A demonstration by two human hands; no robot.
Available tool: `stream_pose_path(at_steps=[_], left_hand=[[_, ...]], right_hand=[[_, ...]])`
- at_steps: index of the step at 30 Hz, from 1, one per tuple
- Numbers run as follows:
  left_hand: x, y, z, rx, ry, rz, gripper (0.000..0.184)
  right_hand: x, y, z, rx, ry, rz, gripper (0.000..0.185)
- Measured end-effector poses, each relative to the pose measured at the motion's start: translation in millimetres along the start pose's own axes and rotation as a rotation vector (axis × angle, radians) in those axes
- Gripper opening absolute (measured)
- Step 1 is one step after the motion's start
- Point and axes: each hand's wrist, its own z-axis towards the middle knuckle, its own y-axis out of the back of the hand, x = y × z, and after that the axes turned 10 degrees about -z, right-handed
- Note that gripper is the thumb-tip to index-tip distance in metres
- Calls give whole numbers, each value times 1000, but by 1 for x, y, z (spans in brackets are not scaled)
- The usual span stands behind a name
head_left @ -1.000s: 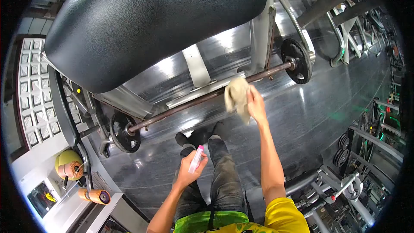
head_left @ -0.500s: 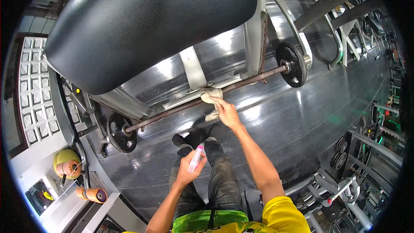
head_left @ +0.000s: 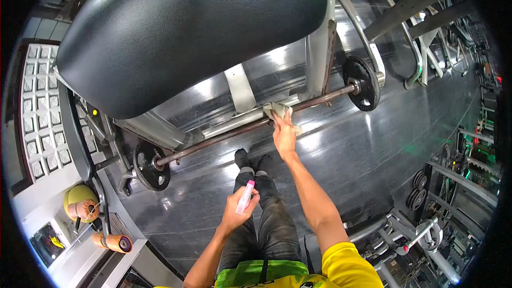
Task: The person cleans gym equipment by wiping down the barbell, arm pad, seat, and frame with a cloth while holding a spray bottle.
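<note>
In the head view, a barbell (head_left: 224,136) with a dark shaft lies low in front of me, sloping up to the right. One black weight plate (head_left: 151,165) is on its left end and another weight plate (head_left: 367,83) on its right. My right hand (head_left: 285,136) presses a pale cloth (head_left: 277,109) against the shaft, right of its middle. The fingers partly hide the cloth. Closer to my body, my left hand (head_left: 234,214) is wrapped around a small clear bottle (head_left: 245,198) with a pink cap, held upright above my legs.
A large black padded bench (head_left: 197,37) overhangs the barbell on a grey metal frame (head_left: 320,56). Orange foam rollers (head_left: 113,242) and a green ball (head_left: 79,197) are at the lower left. Gym machines (head_left: 416,229) line the right side. The floor (head_left: 346,165) is dark and shiny.
My right hand and the cloth have moved a little right and up along the shaft. My feet have shifted; my left hand still holds the bottle in nearly the same place.
</note>
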Motion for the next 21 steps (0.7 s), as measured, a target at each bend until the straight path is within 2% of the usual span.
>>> stream_pose_path(at_steps=[2, 3, 5, 6, 7, 9, 10, 11, 13, 15, 16, 17, 18, 19, 20, 21], left_hand=[[0, 3, 0, -1, -13, -36, 13], [-1, 6, 1, 2, -10, -11, 13], [-6, 13, 5, 1, -13, 10, 13], [-10, 16, 5, 5, -25, 6, 13], [-14, 18, 6, 12, -35, 1, 12], [-19, 24, 8, 15, -23, 16, 12], [-22, 27, 9, 13, -7, 39, 12], [-25, 31, 9, 12, -11, 38, 12], [-33, 38, 10, 32, -12, 17, 13], [-37, 46, 13, 33, -41, 39, 13], [-37, 51, 13, 35, -63, 64, 14], [-36, 55, 14, 34, -63, 65, 14], [-33, 59, 16, 38, -41, 70, 14], [-30, 63, 18, 42, -20, 76, 15], [-28, 66, 20, 43, -20, 82, 15], [-25, 68, 22, 34, -17, 65, 15]], right_hand=[[-1, 13, -2, 231, -166, 287, 40], [2, 26, 0, 231, -160, 279, 40], [7, 52, 4, 264, -11, 36, 37], [9, 60, 5, 208, 100, -28, 33], [11, 68, 5, 206, 102, -34, 33], [22, 95, 6, 399, -81, 372, 29], [34, 109, 5, 372, -41, 404, 21], [37, 116, 8, 370, -37, 403, 21], [31, 130, 21, 155, 107, 468, 20], [19, 141, 50, -36, 306, 155, 24], [10, 139, 62, 18, 259, -50, 22], [6, 126, 68, 18, 260, -49, 22], [-3, 110, 74, 110, 329, -209, 22], [-13, 92, 77, 202, 397, -367, 28], [-24, 71, 74, 190, 614, -577, 51], [-22, 59, 65, 267, 654, -775, 61]])
